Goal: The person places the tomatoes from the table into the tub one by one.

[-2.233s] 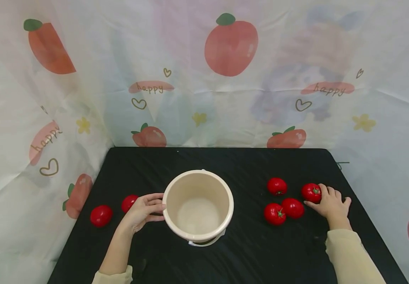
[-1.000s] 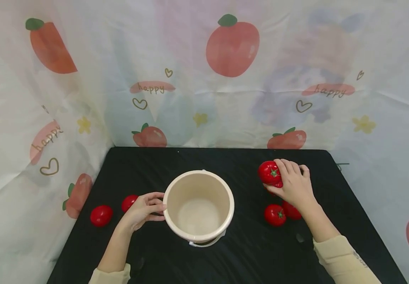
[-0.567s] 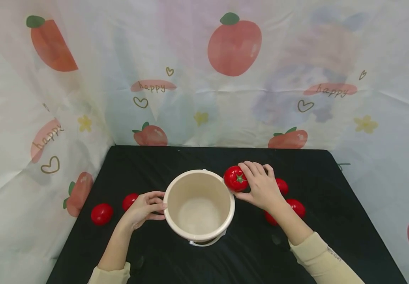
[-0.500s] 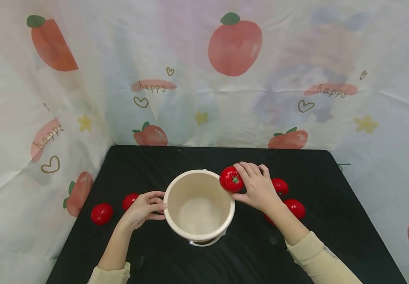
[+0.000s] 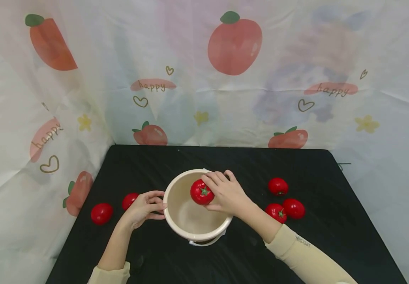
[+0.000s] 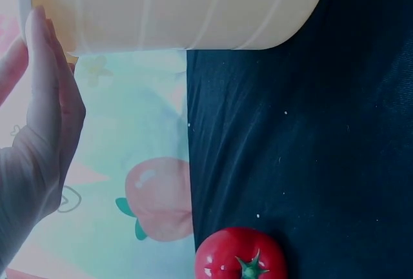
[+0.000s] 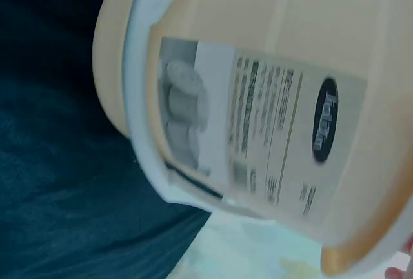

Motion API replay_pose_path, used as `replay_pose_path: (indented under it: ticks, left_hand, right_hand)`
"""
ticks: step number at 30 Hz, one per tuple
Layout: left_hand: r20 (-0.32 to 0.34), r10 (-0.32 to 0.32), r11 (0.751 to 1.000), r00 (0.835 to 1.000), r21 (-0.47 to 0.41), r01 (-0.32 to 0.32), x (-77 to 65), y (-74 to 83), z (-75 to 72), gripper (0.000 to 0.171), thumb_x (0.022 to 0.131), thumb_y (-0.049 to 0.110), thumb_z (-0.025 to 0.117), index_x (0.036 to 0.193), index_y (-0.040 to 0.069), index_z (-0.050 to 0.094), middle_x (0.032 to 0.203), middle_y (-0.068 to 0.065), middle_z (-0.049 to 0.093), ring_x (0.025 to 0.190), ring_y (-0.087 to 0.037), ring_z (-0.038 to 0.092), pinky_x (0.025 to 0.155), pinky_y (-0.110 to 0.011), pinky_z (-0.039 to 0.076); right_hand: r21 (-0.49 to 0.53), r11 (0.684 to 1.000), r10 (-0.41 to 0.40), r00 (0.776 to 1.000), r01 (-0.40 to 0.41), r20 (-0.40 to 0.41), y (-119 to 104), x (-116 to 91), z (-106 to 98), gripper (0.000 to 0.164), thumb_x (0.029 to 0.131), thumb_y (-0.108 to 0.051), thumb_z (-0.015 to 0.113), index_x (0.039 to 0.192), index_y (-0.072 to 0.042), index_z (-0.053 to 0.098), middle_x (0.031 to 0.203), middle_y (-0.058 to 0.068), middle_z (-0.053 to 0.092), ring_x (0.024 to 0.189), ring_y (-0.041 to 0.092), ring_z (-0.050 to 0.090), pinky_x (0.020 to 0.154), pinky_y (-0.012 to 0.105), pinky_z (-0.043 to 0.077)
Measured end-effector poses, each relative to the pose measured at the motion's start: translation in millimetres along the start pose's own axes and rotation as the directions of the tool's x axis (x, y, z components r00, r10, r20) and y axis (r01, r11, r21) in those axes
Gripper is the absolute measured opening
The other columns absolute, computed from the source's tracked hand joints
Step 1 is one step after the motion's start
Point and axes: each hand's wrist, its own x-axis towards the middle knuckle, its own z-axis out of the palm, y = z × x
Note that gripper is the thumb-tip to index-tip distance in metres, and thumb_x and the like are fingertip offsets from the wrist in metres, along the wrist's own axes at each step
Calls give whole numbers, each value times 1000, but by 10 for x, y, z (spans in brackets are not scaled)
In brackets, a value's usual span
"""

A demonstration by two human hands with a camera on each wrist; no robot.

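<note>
A cream bucket [image 5: 179, 230] stands mid-table, mouth up, its handle hanging at the near side. My right hand [image 5: 227, 195] grips a red tomato [image 5: 199, 192] with a green star-shaped stem over the bucket's opening. My left hand [image 5: 144, 209] touches the bucket's left rim with fairly straight fingers; the left wrist view shows them along the outer wall. In the right wrist view the bucket's label [image 7: 271, 124] fills the middle, and the hand is almost wholly out of frame.
To the right lie three tomatoes: one farther back [image 5: 278, 186], one nearer [image 5: 275, 212] partly behind the right forearm, and one beside it [image 5: 294, 208]. Two red ones [image 5: 101, 213] lie left, one partly behind the left hand. The black-covered table [image 5: 247, 252] meets a printed curtain [image 5: 190, 106].
My right hand took the rightmost tomato, lifted it and carried it left, from the table's right side to over the bucket's mouth. My left hand has stayed at the rim.
</note>
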Motion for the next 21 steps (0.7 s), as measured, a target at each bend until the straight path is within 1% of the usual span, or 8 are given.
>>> replay_pose_path:
  ticks: [5, 11, 16, 21]
  left_hand:
    - [6, 0, 1000, 1000, 5, 0, -11, 3, 7, 56, 83, 10, 67, 127, -9, 39, 86, -8, 61, 75, -19, 64, 72, -42, 54]
    - [9, 2, 1000, 1000, 4, -2, -20, 14, 15, 55, 83, 9, 65, 128, -9, 39, 86, -7, 61, 75, -18, 64, 72, -42, 54]
    - [15, 10, 1000, 1000, 6, -10, -32, 23, 17, 54, 84, 10, 65, 128, -9, 39, 86, -7, 61, 75, -18, 64, 72, -43, 54]
    - [18, 10, 1000, 1000, 9, -11, -33, 28, 16, 54, 84, 9, 65, 128, -10, 39, 87, -7, 61, 75, -18, 64, 73, -43, 54]
  right_hand:
    - [-32, 999, -36, 998, 37, 54, -96, 82, 84, 74, 67, -54, 68, 126, -16, 45, 119, 2, 49, 110, 19, 43, 90, 41, 33]
    - [-54, 996, -70, 989, 77, 127, -169, 127, 179, 76, 66, -54, 69, 127, -17, 45, 118, 2, 49, 108, 19, 44, 92, 40, 36]
    - [-96, 988, -103, 982, 119, 160, -201, 160, 233, 77, 65, -57, 69, 127, -18, 45, 114, 2, 50, 102, 19, 46, 89, 37, 37]
    - [-138, 979, -118, 969, 150, 216, -238, 197, 275, 79, 65, -59, 68, 128, -19, 44, 112, 2, 50, 100, 19, 46, 87, 36, 36]
